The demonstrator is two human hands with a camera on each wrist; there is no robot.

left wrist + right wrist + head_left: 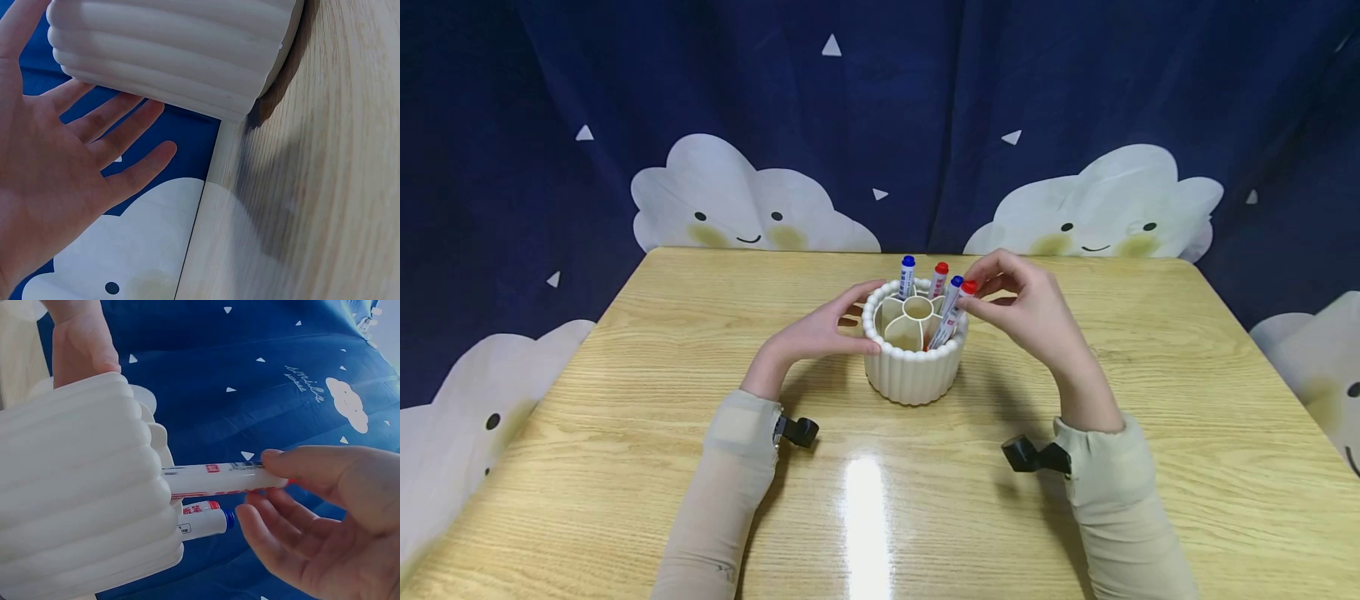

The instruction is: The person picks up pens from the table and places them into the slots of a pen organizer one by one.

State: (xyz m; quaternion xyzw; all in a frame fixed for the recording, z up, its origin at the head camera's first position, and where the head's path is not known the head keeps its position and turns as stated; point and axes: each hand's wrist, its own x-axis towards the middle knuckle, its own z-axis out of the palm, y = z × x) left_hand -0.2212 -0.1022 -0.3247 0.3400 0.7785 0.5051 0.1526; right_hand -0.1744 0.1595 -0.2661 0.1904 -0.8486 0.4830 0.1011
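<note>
A ribbed cream pen holder with a beaded rim and petal-shaped compartments stands upright on the table. At its left side is my left hand, thumb against the front of the rim and the other fingers reaching behind, fairly straight and spread in the left wrist view. My right hand pinches a red-capped whiteboard marker near its cap, between thumb and fingers. That marker's lower part is inside the right-hand compartment, beside a blue-capped marker. Another blue-capped marker and a red-capped one stand in rear compartments.
The light wood table ends in front of a dark blue curtain with cloud and triangle prints. A black wrist camera juts from the left sleeve, another camera from the right.
</note>
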